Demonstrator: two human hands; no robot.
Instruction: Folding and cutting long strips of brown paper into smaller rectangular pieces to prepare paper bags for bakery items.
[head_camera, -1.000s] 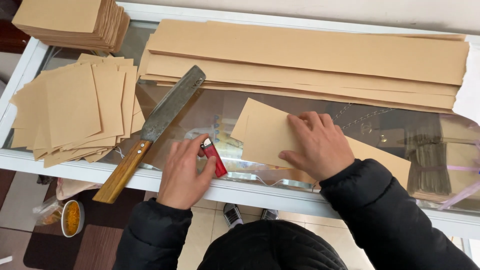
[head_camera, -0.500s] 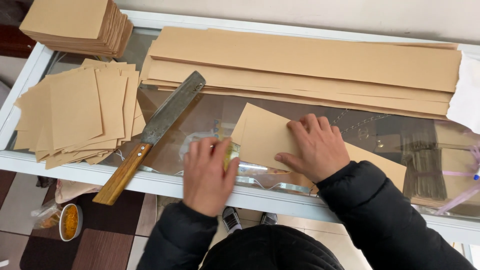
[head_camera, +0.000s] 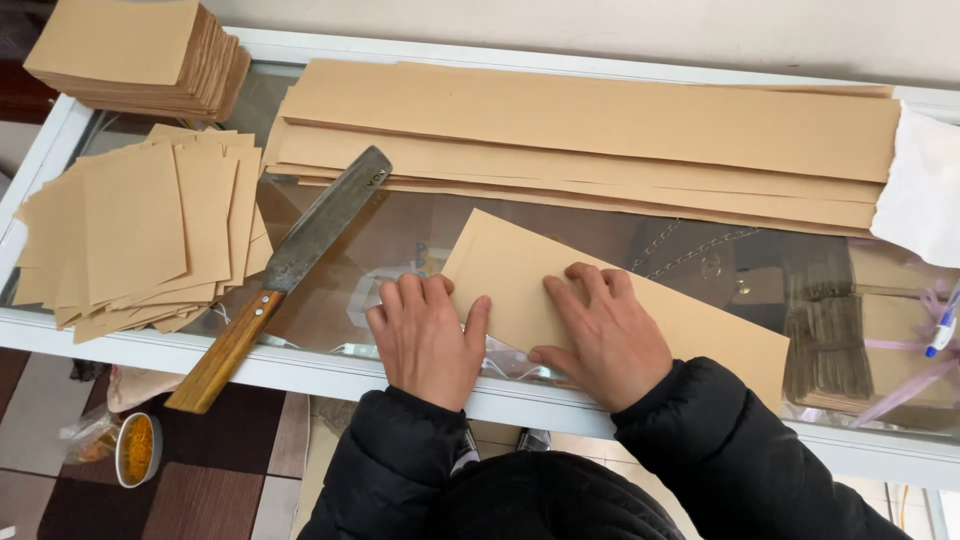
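The left hand (head_camera: 428, 340) and right hand (head_camera: 603, 335) are both pressing flat, fingers released, on a brown paper sheet (head_camera: 520, 275) lying on the glass tabletop (head_camera: 400, 225), near a wooden-handled knife (head_camera: 290, 270) to the left

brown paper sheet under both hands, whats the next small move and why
Probably press and slide the left hand along the brown paper sheet to flatten its near edge. Both hands lie flat on it, the right hand pinning it, and the knife lies untouched beside.
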